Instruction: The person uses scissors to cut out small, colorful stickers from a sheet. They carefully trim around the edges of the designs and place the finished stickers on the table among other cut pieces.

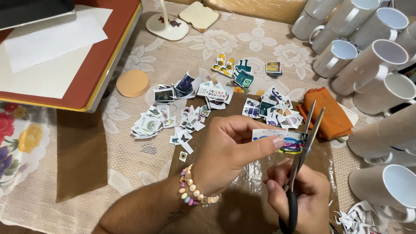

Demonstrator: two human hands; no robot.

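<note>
From my remote seat I see my left hand (225, 151) pinching a small printed paper cutout (279, 141) between thumb and forefinger; the thumb lies flat along its lower edge, its painted nail near the middle of the print, and the other fingers curl behind the paper; so these fingers are narrow, closed on the cutout. The cutout sticks out past the thumb tip toward the blades, its far end touching them. My right hand (303, 190) grips a pair of black-handled scissors (303, 147); its fingers are folded around the handle loops below the paper, and the blades stand upright and slightly parted, straddling the cutout's far edge just beyond my left thumb.

A beaded bracelet (195, 193) sits on my left wrist. Beyond my left knuckles lie heaps of cut stickers (190, 108) on a lace tablecloth (242, 43); just past the scissor tips rests a folded orange cloth (329, 112); further out on that side stand white mugs (368, 60), stacked on their sides. Paper scraps (357, 219) lie just beside my right hand, on its outer side; under both hands is a brown sheet (255, 195). Well apart from my left hand sits a round orange sponge (132, 83), and a heat press (65, 52) beyond it.
</note>
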